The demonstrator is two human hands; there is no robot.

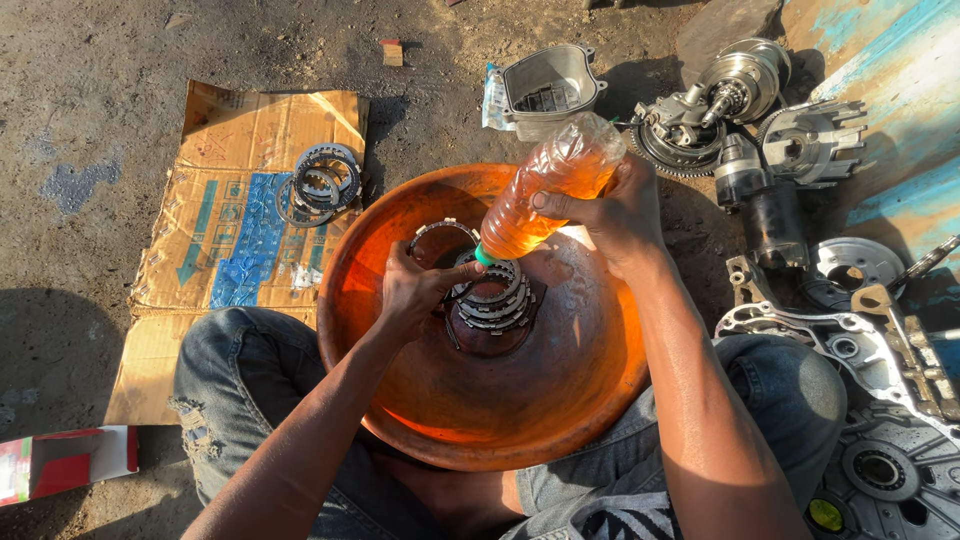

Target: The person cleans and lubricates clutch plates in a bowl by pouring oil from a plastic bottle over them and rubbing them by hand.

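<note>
A wide orange basin (600, 390) rests between my knees. In its middle lies a stack of toothed metal rings (500, 300). My right hand (615, 215) grips a clear plastic bottle of amber liquid (545, 185), tilted with its green neck down over the stack. My left hand (415, 290) rests on the left side of the stack, fingers closed on a ring. Another ring (440, 235) leans in the basin behind that hand.
A flattened cardboard sheet (240, 200) lies to the left with more rings (320, 180) on it. Engine parts, covers and a casing (850, 340) crowd the right side. A grey metal cover (545, 85) lies beyond the basin. A red and white box (65, 462) lies at the lower left.
</note>
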